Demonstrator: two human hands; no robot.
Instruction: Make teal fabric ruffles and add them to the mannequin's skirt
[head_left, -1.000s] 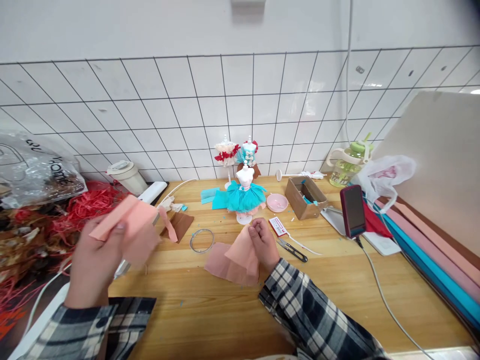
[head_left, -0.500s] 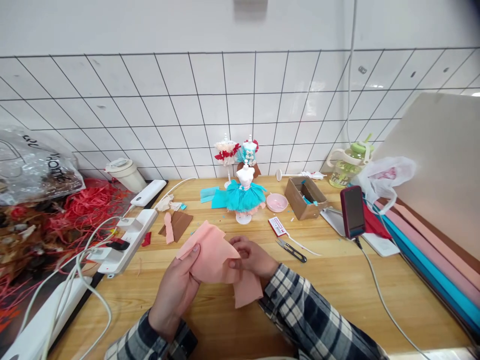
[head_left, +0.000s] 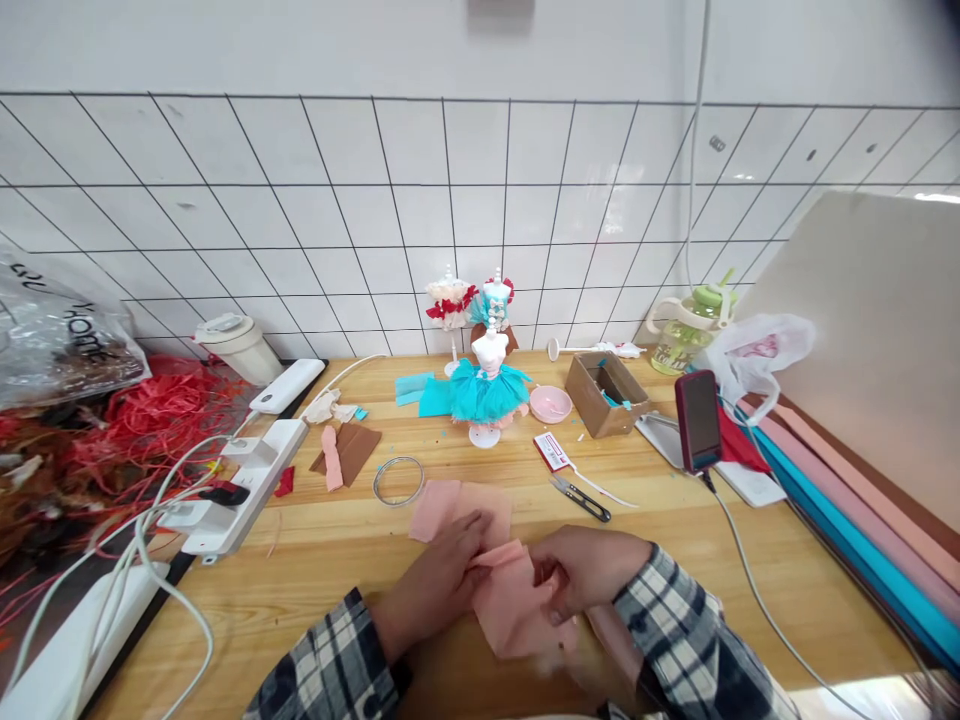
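Note:
Near the table's front edge, my left hand point(head_left: 441, 578) pinches the upper left edge of a peach-pink crepe paper sheet point(head_left: 510, 610). The fingers of that hand also lie over a second, flatter pink piece point(head_left: 439, 508) on the wood. My right hand point(head_left: 592, 568) is closed on the right side of the same sheet, which looks bent and creased between the hands. Another pink strip, slightly blurred, shows under my right wrist. A thin metal ring point(head_left: 399, 481) lies beyond my left hand. Thread snips point(head_left: 581, 498) rest beyond my right.
Small dress forms stand at the back, the front one in a turquoise tulle skirt point(head_left: 489, 390). Around them are a pink bowl point(head_left: 550, 404), a cardboard box point(head_left: 606, 395) and a propped phone point(head_left: 702, 420). Power strips point(head_left: 247, 485) with cables line the left; paper rolls point(head_left: 847, 500) the right.
Both hands have come down and right with the pink sheet, from held up to low over the table. The metal ring and a flat pink piece, hidden before, now show.

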